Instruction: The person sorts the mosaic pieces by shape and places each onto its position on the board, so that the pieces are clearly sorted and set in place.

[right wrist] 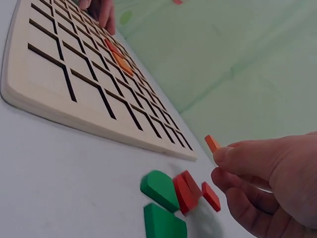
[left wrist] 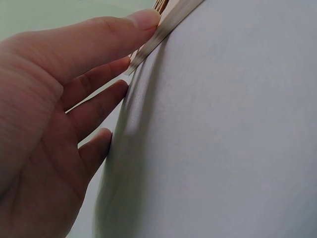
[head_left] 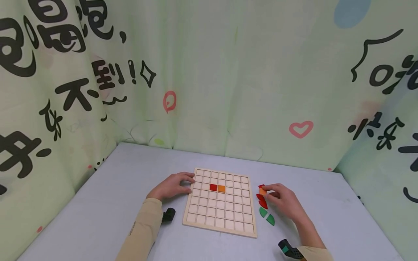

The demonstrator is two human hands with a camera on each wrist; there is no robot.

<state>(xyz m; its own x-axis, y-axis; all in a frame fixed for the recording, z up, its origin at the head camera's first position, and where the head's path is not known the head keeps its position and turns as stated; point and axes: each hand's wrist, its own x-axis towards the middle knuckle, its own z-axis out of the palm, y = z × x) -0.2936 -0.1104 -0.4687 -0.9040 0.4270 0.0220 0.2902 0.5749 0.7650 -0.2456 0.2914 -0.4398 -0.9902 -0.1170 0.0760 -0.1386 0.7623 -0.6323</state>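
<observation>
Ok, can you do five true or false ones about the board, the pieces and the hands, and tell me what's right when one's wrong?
1. The right hand pinches an orange piece. True.
2. There is a gap of one bare cell between the two squares on the board. False: the red square and the orange square sit in neighbouring cells.
3. The left hand touches the edge of the board. True.
4. The green pieces are in the board's cells. False: both green pieces lie on the table.
5. Red pieces lie on the table to the right of the board. True.
</observation>
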